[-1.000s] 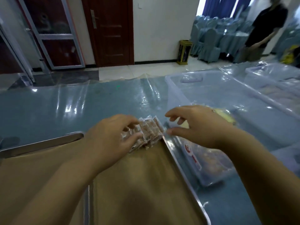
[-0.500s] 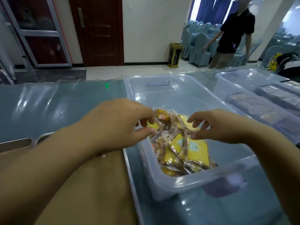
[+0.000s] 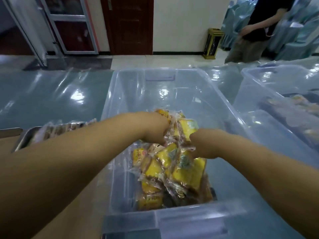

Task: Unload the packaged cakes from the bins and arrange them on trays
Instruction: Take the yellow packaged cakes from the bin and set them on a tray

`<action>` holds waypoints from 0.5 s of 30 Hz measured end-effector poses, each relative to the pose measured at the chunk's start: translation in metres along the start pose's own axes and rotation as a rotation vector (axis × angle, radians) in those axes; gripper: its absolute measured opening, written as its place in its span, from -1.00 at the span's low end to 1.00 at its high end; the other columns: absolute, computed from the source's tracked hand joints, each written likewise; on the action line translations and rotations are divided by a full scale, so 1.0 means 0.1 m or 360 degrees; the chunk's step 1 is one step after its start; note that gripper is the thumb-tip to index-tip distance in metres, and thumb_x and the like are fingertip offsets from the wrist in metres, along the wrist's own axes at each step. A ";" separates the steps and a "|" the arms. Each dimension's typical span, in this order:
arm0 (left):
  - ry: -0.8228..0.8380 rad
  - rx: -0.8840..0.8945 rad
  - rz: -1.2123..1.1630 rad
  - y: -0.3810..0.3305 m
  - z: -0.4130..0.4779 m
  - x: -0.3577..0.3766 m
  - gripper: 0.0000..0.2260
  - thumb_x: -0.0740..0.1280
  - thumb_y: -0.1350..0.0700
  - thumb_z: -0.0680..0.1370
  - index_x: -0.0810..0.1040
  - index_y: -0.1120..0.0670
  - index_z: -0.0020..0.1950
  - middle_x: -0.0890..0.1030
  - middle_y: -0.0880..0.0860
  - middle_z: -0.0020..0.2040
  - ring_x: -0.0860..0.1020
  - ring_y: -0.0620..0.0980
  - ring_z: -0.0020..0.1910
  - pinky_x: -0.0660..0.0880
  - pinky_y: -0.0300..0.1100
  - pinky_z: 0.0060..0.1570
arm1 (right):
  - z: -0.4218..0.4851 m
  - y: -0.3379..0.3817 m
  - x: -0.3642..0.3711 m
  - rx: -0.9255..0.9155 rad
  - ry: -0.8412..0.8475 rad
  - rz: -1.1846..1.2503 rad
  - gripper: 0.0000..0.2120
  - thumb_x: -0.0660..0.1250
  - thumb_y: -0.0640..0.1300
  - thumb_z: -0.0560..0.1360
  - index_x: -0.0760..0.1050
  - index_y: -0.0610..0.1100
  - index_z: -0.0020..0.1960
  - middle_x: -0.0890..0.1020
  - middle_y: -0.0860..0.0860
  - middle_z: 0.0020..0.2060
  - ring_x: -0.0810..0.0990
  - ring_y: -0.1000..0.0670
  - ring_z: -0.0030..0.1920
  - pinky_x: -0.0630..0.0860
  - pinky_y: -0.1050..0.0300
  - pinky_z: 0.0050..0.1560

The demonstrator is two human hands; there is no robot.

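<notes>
Inside the bin (image 3: pixel 156 88), left hand (image 3: pixel 153 131) and right hand (image 3: pixel 205 145) now sink deeper, grips clutching packaged cakes (image 3: pixel 174 168).

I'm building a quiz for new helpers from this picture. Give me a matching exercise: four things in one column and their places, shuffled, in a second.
Things:
1. yellow cake packets
2. metal tray
3. gold-and-black floor bin
4. second clear bin

Places:
A. at the far right
B. left of the middle bin
C. inside the middle bin
D. by the white wall

Pairs: 1-C; 2-B; 3-D; 4-A
</notes>
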State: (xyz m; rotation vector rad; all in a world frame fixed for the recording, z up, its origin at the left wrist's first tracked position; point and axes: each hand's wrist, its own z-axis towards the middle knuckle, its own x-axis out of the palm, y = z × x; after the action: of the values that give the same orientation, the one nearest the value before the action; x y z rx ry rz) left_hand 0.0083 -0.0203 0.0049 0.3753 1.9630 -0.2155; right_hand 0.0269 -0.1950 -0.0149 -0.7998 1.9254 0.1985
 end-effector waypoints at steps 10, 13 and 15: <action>0.0131 -0.0105 -0.0058 -0.20 0.56 0.40 -0.72 0.34 -0.03 0.52 0.50 0.19 0.01 0.40 0.01 -0.34 0.45 0.03 -0.26 0.37 -0.14 -0.30 | 0.22 0.07 0.26 0.0018 0.0061 -0.0001 -0.75 0.30 0.02 0.50 0.44 -0.14 0.05 0.34 0.03 -0.37 0.32 0.02 -0.41 0.34 0.11 -0.37; 0.0134 -0.0177 -0.0068 -0.19 0.59 0.44 -0.76 0.40 0.02 0.49 0.48 0.19 -0.07 0.37 0.00 -0.37 0.46 0.02 -0.26 0.40 -0.18 -0.32 | 0.25 0.04 0.25 0.0051 0.0083 -0.0017 -0.75 0.32 0.00 0.48 0.37 -0.13 -0.24 0.36 0.02 -0.40 0.32 0.02 -0.43 0.32 0.14 -0.42; 0.0241 -0.0219 -0.0038 -0.15 0.58 0.44 -0.73 0.40 0.00 0.49 0.50 0.21 -0.15 0.40 0.00 -0.37 0.47 0.01 -0.28 0.44 -0.18 -0.28 | 0.27 0.03 0.26 0.0075 0.0132 0.0040 -0.67 0.33 0.03 0.46 0.30 -0.08 -0.36 0.40 0.02 -0.42 0.36 0.01 -0.43 0.37 0.14 -0.37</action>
State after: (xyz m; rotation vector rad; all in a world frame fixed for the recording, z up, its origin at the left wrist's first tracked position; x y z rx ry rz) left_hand 0.0366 -0.0455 -0.0595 0.2855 2.1188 -0.0682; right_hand 0.0377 -0.1922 -0.0510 -0.7634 2.0111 0.1364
